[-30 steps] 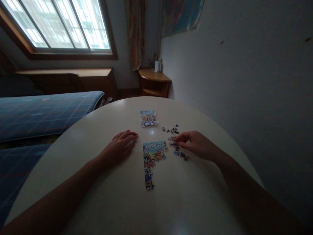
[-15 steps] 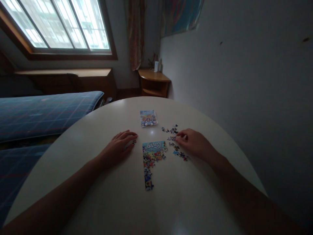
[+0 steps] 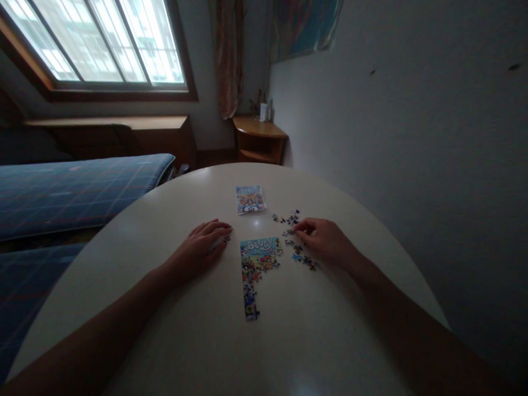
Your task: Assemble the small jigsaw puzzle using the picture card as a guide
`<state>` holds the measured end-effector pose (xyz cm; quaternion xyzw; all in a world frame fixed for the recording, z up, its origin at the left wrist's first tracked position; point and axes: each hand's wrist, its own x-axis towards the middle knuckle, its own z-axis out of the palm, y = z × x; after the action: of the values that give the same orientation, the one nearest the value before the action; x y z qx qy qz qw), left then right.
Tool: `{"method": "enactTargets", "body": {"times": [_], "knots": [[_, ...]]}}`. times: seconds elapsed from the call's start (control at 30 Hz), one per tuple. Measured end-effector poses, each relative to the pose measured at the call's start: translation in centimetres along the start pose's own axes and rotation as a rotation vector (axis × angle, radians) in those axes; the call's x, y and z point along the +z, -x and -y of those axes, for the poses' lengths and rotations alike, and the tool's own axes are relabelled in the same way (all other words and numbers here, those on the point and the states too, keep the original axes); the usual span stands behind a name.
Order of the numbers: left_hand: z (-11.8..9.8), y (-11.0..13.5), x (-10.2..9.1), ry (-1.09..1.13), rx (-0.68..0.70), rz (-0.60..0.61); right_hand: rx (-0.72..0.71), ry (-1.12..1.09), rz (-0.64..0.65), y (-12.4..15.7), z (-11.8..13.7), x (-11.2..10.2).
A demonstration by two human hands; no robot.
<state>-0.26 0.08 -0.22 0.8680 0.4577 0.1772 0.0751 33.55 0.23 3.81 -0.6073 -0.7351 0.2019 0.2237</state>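
A partly joined jigsaw puzzle (image 3: pixel 258 256) lies flat on the table, its top and left strip assembled. To its left rests my left hand (image 3: pixel 204 242), fingers stretched out and lying on the tabletop. Small puzzle pieces (image 3: pixel 226 239) show between its thumb and fingers. My right hand (image 3: pixel 319 236) is among the loose puzzle pieces (image 3: pixel 293 219) right of the puzzle. Its thumb and forefinger are pinched together on a puzzle piece (image 3: pixel 290 232), mostly hidden by the fingertips. More pieces (image 3: pixel 307 262) lie below that hand.
A printed picture sheet (image 3: pixel 250 199) lies beyond the puzzle on the round white table (image 3: pixel 198 335). A plaid mattress (image 3: pixel 82 192) stands at the left, close to the table edge. Behind are a wooden corner cabinet (image 3: pixel 259 129) and a wall (image 3: pixel 404 137) on the right.
My right hand has shifted slightly to the left, and its thumb and forefinger have closed together at the loose pieces. My left hand and the joined puzzle have stayed put.
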Motion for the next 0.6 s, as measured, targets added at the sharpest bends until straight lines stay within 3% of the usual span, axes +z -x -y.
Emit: {"method": "enactTargets", "body": {"times": [0.2, 0.6], "knots": [[-0.2, 0.0, 0.0, 0.014, -0.003, -0.016, -0.055, -0.106, 0.136, 0.7, 1.6, -0.6], [0.1, 0.1, 0.1, 0.010, 0.003, -0.009, -0.248, -0.196, 0.414, 2.0, 3.0, 0.3]]}}
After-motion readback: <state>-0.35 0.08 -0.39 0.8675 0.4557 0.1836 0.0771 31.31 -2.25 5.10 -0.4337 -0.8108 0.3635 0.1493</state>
